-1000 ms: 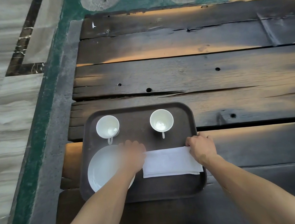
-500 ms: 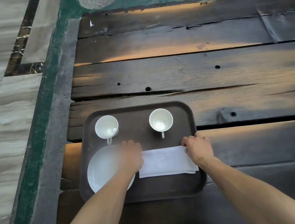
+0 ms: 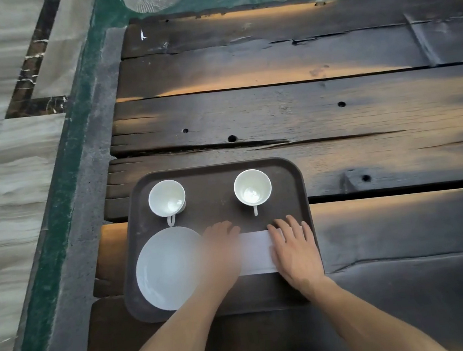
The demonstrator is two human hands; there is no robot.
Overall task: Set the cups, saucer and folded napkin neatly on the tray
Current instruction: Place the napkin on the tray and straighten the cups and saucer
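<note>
Blurring left hand (image 3: 223,251), napkin (image 3: 257,251) half-covered

Dark tray (image 3: 213,177) on a dark plank table (image 3: 274,107). Two white cups upright at the far side, left cup (image 3: 166,197) and right cup (image 3: 252,187), handles toward the person. White saucer (image 3: 167,269) near-left on tray. Folded napkin (image 3: 256,252) beside it, flat. Right hand (image 3: 296,250) lies flat on napkin, fingers spread. Left hand (image 3: 221,251) blurred, on napkin's left end, overlapping saucer edge.
</note>
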